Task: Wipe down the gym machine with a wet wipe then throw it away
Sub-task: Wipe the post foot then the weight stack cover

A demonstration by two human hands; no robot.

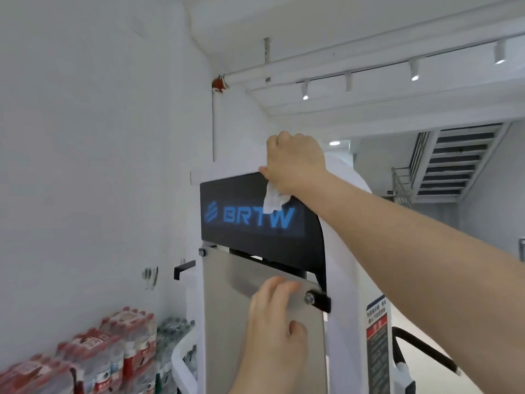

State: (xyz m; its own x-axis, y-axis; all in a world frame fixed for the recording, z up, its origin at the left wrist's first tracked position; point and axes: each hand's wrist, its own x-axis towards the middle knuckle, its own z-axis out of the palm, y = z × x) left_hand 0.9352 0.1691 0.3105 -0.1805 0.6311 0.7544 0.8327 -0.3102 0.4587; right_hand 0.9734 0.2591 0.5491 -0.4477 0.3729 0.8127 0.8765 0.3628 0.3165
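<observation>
Right hand [295,163] was up at the top edge of the gym machine [343,240], fingers clenched around the wet wipe [273,201]. The wipe was bunched, its loose end hanging below the palm over the black panel [255,237], just above the blue BRTW lettering. Down low, the left hand [275,322] lay on the grey metal plate [224,308], fingers released and fairly straight, tips at the plate's upper edge, just beside a bolt [309,298]. Packs of bottled water [113,348] sat stacked on the floor at the wall, left of the machine.
</observation>
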